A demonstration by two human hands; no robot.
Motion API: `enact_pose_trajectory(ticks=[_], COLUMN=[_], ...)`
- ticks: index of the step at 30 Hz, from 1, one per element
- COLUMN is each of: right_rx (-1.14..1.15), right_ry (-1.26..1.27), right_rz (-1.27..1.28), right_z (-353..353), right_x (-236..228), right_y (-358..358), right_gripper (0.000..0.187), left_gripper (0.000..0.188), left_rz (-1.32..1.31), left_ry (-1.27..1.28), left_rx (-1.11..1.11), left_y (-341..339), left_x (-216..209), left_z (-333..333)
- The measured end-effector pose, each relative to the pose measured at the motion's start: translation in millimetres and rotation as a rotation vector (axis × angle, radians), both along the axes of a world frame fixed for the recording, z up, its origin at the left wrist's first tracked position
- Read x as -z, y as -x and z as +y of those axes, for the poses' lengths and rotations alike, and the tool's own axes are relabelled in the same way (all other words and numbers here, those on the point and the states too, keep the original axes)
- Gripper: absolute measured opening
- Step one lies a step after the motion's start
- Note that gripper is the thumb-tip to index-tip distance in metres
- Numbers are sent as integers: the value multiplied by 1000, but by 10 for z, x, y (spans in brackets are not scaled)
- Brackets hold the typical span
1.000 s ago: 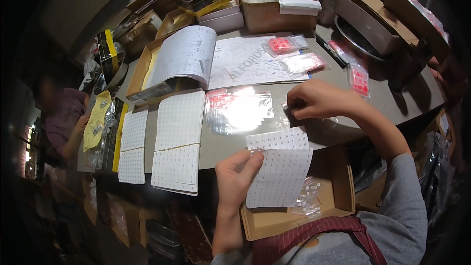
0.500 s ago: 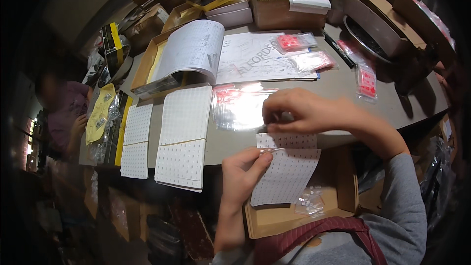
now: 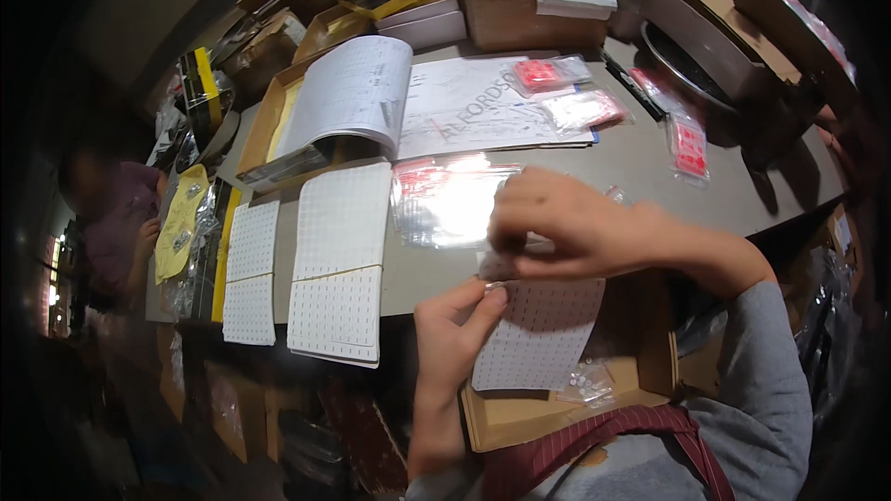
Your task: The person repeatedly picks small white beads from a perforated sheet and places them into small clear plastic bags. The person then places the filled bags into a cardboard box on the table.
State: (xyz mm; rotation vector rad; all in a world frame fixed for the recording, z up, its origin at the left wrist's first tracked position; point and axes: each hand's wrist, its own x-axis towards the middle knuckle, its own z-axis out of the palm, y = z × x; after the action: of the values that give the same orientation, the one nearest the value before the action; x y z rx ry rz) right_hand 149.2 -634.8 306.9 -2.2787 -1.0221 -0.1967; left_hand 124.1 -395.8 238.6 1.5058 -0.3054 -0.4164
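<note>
Pinching the left edge of a dotted white sheet point(image 3: 538, 334) between thumb and fingers, the left hand point(image 3: 455, 329) holds it just off the near edge of the bench point(image 3: 650, 158), above an open carton point(image 3: 520, 413). The right hand point(image 3: 571, 223) reaches across to the sheet's top edge with its fingertips pressed together on the corner, right beside a shiny clear bag point(image 3: 445, 204) lying on the bench. Two more dotted sheets point(image 3: 339, 260) overhang the near edge to the left, an open ledger point(image 3: 348, 97) lies behind them, and small bags of red parts point(image 3: 687, 144) sit toward the right end.
</note>
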Motion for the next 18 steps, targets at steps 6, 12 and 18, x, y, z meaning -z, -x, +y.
enact_pose_trajectory(ticks=[6,12,18], right_rx=[207,221,284], right_ry=[90,343,422], right_rz=[303,331,185], right_z=[-895,-1136,-1139], right_x=[-211,-34,112], right_y=[122,370,424], right_gripper=[21,29,29], left_gripper=[20,21,21], left_rz=[12,11,9], left_ry=[74,72,79], left_rx=[-5,-23,-36], left_y=[32,29,37], left_x=[-62,-74,-63], left_z=[-62,-68,-76])
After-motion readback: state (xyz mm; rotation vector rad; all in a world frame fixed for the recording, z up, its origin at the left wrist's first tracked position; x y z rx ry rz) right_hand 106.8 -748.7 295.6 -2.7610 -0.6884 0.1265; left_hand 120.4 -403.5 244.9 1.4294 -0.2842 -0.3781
